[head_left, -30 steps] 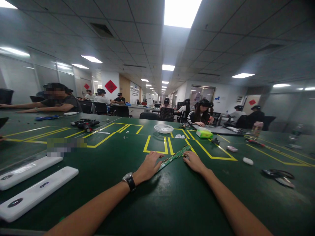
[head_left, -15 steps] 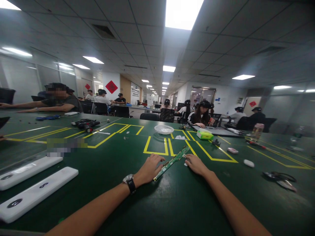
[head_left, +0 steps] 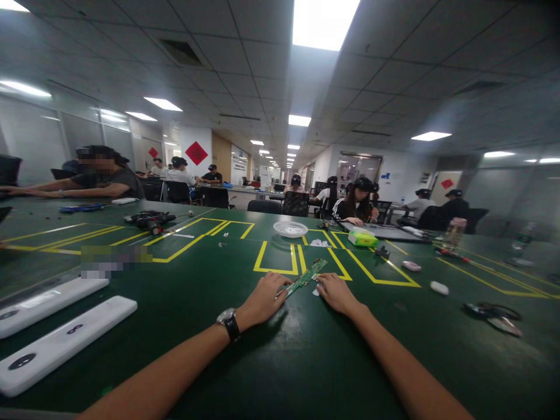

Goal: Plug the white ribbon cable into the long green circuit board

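Note:
A long, narrow green circuit board (head_left: pixel 308 276) slants away from me over the table's middle. My left hand (head_left: pixel 262 297), with a watch on the wrist, has its thumb and fingers closed around the board's near end and hides that end. On the other side of the board, my right hand (head_left: pixel 336 293) has its fingers bent and drawn together. Small white pieces (head_left: pixel 315 291) show at its fingertips and just under them. Whether the right fingers pinch one of these is too small to make out.
Two long white cases (head_left: pixel 70 344) lie at the left. A white plastic basket (head_left: pixel 290 229) stands ahead, with yellow tape outlines (head_left: pixel 275 271) around. A power drill (head_left: pixel 151 221), a green pack (head_left: pixel 363 237), a white rounded object (head_left: pixel 439 287) and a black cabled item (head_left: pixel 494 315) lie farther out. People sit beyond.
The circuit board has shifted left and its near end now sits within my left hand, whose fingers have closed on it. My right hand has moved slightly left alongside the board.

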